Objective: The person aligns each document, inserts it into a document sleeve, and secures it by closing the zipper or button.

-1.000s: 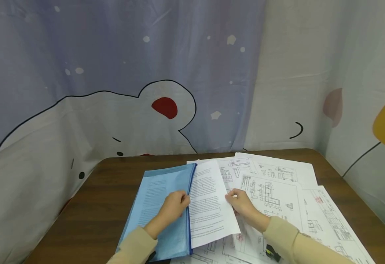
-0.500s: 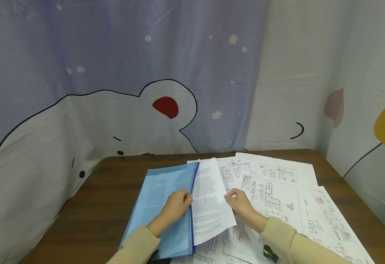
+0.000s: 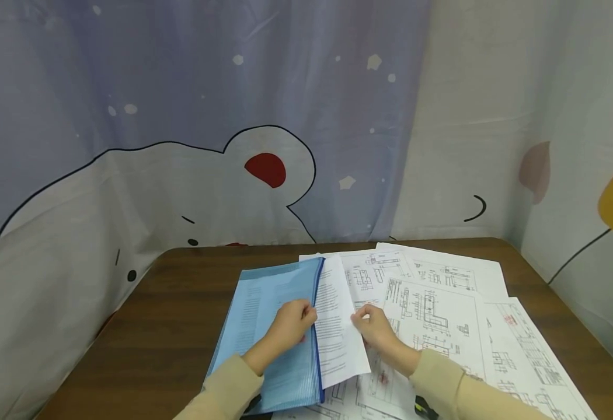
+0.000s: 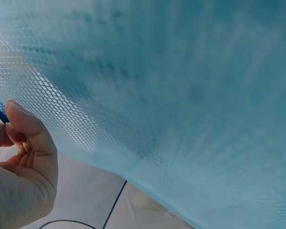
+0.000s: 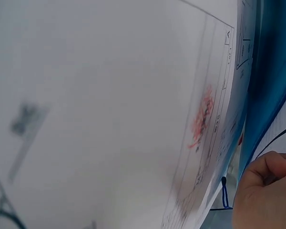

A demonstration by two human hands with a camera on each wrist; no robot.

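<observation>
Text sheet (image 3: 338,326) slid deeper into blue pouch (image 3: 270,332), both hands' grip unchanged

Probably home desk: cartoon curtain (image 3: 180,146), technical drawings (image 3: 432,303) on table (image 3: 170,326)

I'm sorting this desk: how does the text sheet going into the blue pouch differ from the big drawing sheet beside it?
The text sheet carries lines of print and sits partly inside the blue mesh pouch, pinched by the right hand. The drawing sheet shows line diagrams and lies loose, untouched. Both are white paper on the brown table.
</observation>
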